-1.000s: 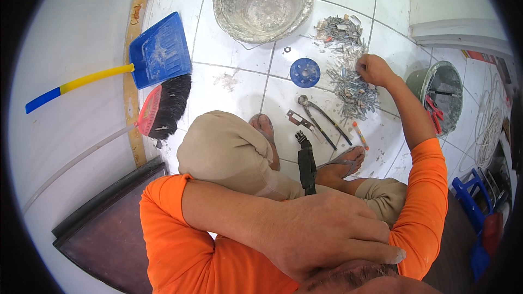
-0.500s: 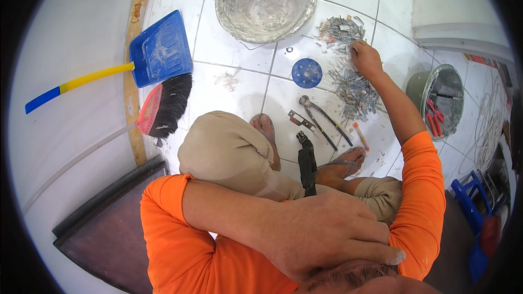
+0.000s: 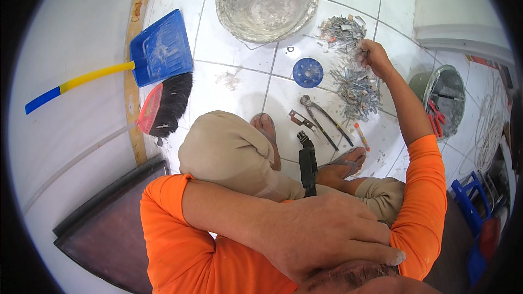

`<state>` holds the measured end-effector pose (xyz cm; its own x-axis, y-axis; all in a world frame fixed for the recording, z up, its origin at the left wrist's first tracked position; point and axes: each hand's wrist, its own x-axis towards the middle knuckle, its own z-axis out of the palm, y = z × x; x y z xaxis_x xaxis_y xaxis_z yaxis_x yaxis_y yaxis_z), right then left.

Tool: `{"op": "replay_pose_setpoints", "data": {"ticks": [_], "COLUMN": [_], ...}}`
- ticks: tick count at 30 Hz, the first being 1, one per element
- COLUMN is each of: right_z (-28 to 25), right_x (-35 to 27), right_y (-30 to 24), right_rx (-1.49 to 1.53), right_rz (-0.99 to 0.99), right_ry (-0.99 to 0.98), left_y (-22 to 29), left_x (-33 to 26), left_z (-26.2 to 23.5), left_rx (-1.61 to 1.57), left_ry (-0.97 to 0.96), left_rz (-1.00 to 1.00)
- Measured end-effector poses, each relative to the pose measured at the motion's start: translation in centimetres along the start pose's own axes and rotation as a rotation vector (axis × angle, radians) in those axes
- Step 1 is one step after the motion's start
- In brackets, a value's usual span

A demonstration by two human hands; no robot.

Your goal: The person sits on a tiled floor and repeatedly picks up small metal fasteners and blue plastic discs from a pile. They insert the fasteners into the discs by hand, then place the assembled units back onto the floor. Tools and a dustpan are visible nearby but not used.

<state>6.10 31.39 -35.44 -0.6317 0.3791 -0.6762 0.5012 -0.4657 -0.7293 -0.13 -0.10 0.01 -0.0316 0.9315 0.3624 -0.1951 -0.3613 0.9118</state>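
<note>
My right hand point(image 3: 376, 59) reaches to the right side of two heaps on the tiled floor. Its fingers are pinched together; whatever small piece they hold is too small to make out. Just beyond lies a heap of mixed screws and debris point(image 3: 342, 31). Nearer to me is a heap of grey screws or nails point(image 3: 358, 95). Close to my chest, my left hand point(image 3: 332, 234) lies across my body with its fingers curled, their tips mostly hidden. A blue disc point(image 3: 308, 73) and pincers point(image 3: 321, 117) lie left of the nearer heap.
A large dusty basin point(image 3: 267, 5) stands ahead. On the right, a bucket point(image 3: 452, 103) holds red-handled tools. A blue dustpan point(image 3: 162, 46) and broom point(image 3: 171, 106) lie at the left wall. A metal plate point(image 3: 301, 120) and orange tube point(image 3: 362, 136) lie near my feet.
My right hand has drawn back slightly to the right, away from the heaps, and its fingers have turned into a pinch. My left hand stays in place.
</note>
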Motion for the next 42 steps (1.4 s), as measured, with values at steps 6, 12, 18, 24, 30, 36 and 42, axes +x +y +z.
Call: {"op": "replay_pose_setpoints", "data": {"ticks": [6, 12, 18, 24, 30, 36, 42], "right_z": [1.3, 3.8, 3.3, 1.7, 1.4, -1.1, -0.9], "right_x": [0.6, 0.8, 0.4, -0.7, 0.0, 1.2, -0.9], "right_y": [1.3, 1.6, 1.3, 0.8, 2.9, 4.2, 0.9], "right_rx": [-0.545, -0.916, -1.023, -0.987, -1.091, -0.646, -0.343], "right_rz": [-0.203, -0.289, -0.307, -0.296, -0.421, -0.228, 0.08], "right_ry": [0.073, 0.294, 0.277, 0.191, 0.266, 0.089, -0.09], "left_y": [0.1, 0.3, 0.2, 0.4, 0.6, 0.6, 0.5], "left_x": [0.1, 0.2, 0.0, -0.3, -0.2, -0.3, -0.3], "left_z": [0.0, -0.1, 0.0, 0.2, 0.4, 0.5, 0.9], "left_rx": [-0.001, 0.004, -0.013, 0.005, -0.008, -0.017, -0.031], "left_ry": [-0.024, -0.033, -0.021, -0.053, -0.086, -0.084, -0.039], "left_rz": [-0.016, -0.02, 0.003, -0.002, -0.006, 0.003, 0.013]}}
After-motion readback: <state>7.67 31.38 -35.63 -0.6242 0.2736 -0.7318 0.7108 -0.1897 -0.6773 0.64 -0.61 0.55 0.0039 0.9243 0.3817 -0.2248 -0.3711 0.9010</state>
